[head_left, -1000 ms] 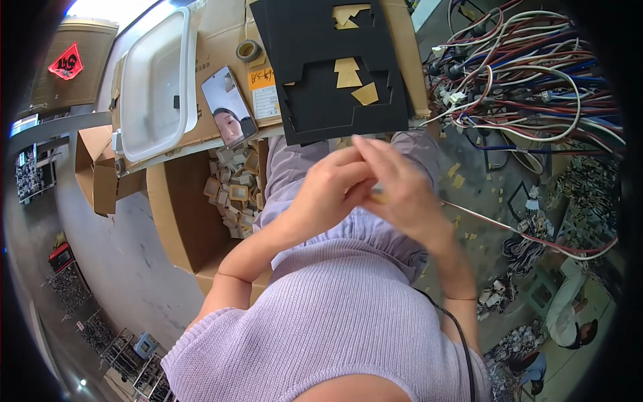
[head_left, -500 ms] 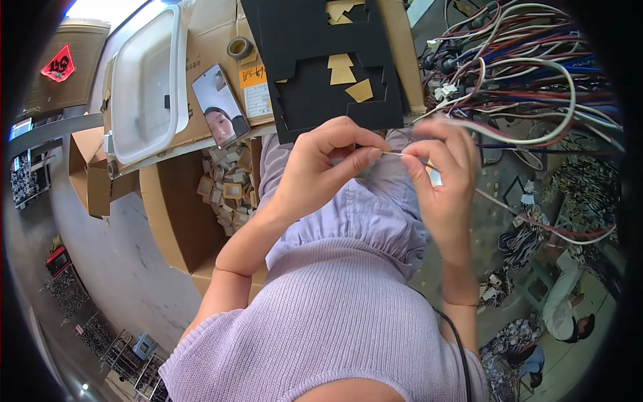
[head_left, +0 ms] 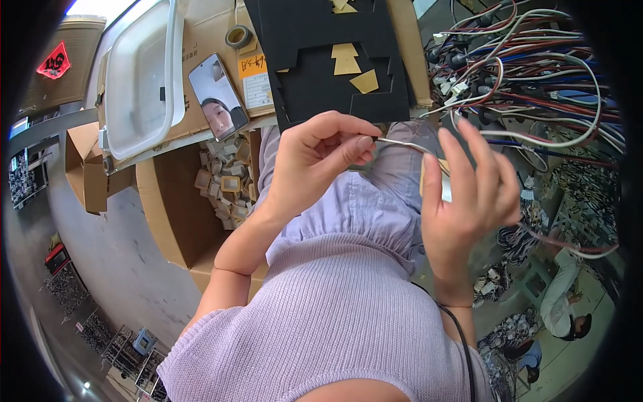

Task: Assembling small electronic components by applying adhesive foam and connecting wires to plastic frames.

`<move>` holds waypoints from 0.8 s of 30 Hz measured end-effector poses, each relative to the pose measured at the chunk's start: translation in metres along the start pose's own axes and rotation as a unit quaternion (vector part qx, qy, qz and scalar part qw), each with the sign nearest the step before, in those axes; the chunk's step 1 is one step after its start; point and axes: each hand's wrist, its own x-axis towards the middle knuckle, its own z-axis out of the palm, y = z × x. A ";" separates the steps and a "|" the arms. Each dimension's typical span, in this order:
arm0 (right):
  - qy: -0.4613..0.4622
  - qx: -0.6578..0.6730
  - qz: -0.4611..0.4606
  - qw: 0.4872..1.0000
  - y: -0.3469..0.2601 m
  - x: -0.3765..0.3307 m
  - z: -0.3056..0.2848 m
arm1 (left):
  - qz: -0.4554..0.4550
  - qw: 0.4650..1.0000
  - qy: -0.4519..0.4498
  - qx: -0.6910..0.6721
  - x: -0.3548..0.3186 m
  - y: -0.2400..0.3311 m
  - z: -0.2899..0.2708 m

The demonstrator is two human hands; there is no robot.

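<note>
My left hand (head_left: 328, 147) is closed in a pinch above my lap, thumb and forefinger gripping the end of a thin cable (head_left: 402, 143). From there the cable runs right, passing behind my right hand (head_left: 469, 184). A white and reddish length of cable (head_left: 569, 248) shows on that hand's far side, trailing to the right. The right hand's fingers are spread and raised, the thumb close to the cable. A small yellow and white patch shows between the right thumb and fingers; whether it is held or lies behind cannot be made out.
Ahead is a cardboard-topped surface with a white plastic tub (head_left: 137, 80), a phone (head_left: 218, 100), a tape roll (head_left: 238, 37) and a black foam board (head_left: 321, 33). Bundled cables (head_left: 529, 60) lie right. A cardboard box (head_left: 167, 208) of small white parts (head_left: 224, 177) stands left; people are lower right.
My right hand has moved right and its fingers have spread from a pinch on the cable. My left hand has shifted slightly up and left, still pinching the cable end.
</note>
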 end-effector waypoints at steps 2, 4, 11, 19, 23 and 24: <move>0.031 0.115 -0.022 0.993 0.006 -0.008 0.006 | -0.013 0.999 -0.020 -0.034 -0.001 0.001 -0.002; -0.023 0.275 -0.011 0.961 0.005 0.000 0.011 | -0.028 0.997 -0.041 -0.051 -0.003 0.001 -0.002; -0.131 0.575 0.137 0.796 0.012 0.000 0.024 | 0.022 0.998 -0.052 -0.005 -0.010 0.003 0.008; -0.152 0.602 0.153 0.769 0.013 0.000 0.025 | 0.018 0.998 -0.047 -0.031 -0.012 -0.001 0.007; -0.162 0.601 0.156 0.767 0.015 0.002 0.023 | 0.015 0.998 -0.043 -0.031 -0.011 0.001 0.006; -0.170 0.599 0.165 0.765 0.015 0.002 0.022 | 0.014 0.998 -0.046 -0.030 -0.011 0.001 0.006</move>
